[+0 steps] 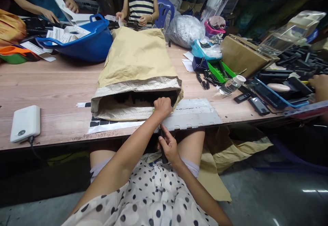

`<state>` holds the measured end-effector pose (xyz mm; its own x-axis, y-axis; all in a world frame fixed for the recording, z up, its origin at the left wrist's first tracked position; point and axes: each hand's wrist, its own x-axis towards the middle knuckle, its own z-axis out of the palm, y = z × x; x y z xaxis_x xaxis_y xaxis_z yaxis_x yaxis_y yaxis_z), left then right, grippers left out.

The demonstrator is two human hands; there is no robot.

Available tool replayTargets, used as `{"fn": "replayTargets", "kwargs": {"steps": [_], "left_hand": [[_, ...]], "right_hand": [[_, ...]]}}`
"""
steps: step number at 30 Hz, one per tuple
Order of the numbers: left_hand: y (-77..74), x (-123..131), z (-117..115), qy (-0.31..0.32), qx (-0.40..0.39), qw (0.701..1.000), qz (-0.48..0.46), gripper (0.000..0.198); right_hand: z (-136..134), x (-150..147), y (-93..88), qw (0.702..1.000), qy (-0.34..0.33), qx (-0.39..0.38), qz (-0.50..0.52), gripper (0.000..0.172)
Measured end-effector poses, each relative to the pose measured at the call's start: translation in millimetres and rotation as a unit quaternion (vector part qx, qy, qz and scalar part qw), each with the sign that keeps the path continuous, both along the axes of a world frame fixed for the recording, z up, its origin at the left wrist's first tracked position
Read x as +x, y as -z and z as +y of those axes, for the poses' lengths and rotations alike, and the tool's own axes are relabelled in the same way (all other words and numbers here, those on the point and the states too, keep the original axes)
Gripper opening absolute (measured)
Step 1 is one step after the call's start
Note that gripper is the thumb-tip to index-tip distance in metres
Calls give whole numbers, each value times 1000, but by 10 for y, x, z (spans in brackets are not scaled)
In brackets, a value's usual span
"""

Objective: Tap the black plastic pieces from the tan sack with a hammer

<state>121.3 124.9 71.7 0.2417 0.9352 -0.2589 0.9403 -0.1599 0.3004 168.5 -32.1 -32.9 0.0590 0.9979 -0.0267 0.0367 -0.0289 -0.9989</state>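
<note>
A large tan paper sack with a silvery woven lining lies on the table, its open mouth towards me and dark things inside. My left hand is closed in a fist at the right part of the mouth; what its fingers hold is hidden. Just below, at the table edge, my right hand grips a slim black object upright between thumb and fingers; I cannot tell its kind. Under the sack lie a white sheet with black stickers and a grey flat panel.
At left are a white power bank with a cable and a blue basin of white boxes. A green tray, a clear bottle and black devices lie at right. Two people work opposite; another hand shows at right.
</note>
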Motion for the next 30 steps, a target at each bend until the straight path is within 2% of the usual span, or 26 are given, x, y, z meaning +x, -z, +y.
{"fn": "replayTargets", "kwargs": {"steps": [3,7,10,13,16,19,25,30], "left_hand": [[-1,-118,-48,-2,40,999,-16,30],[72,-587,-160,-17,166,980,-104,23],[243,-1015,-257,-52,208,964,-157,20],[460,-1282,-333,-64,176,968,-170,17],[621,-1341,-361,-56,139,972,-183,18],[692,-1314,-347,-64,133,970,-191,20],[700,-1331,-335,-53,130,971,-196,24],[658,-1344,-354,-30,114,975,-190,24]], "right_hand": [[4,7,-22,1000,-3,-4,6,60],[8,14,-27,1000,-12,-11,23,59],[0,-3,3,999,-9,-14,32,60],[-16,-39,40,999,18,-7,36,64],[-23,-57,52,999,32,-13,41,66],[-19,-51,43,998,39,-22,48,62],[-81,-27,91,998,64,-2,2,53],[-155,23,114,987,79,83,-110,49]]}}
